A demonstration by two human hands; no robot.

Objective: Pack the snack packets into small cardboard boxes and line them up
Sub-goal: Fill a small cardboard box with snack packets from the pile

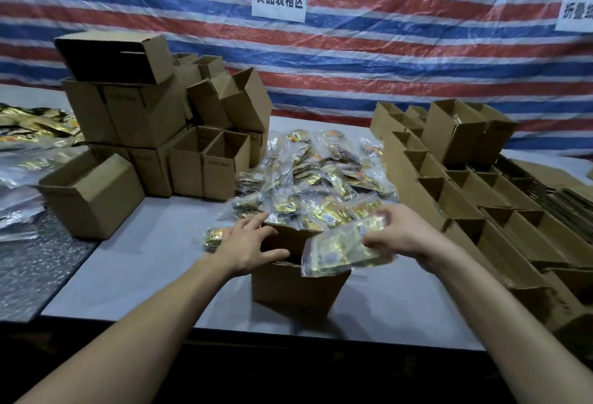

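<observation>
An open brown box [298, 288] stands upright at lower centre, flaps raised, with the left hand [250, 243] resting on its left rim. Across its mouth lies a clear packet [340, 249] of gold-wrapped snacks, tilted (pinched by the right hand [401, 236]). Just behind, at mid-frame, is a loose pile [321, 179] of similar packets. At upper left is a stack [144, 121] of boxes, some tipped over. At right are rows [481, 198] of open boxes set side by side.

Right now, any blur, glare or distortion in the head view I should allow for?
Head view: edges bend from the wide lens; the right hand and its packet bag are motion-blurred; plastic on the packet pile glares; the box rows at right lie in shadow.
</observation>
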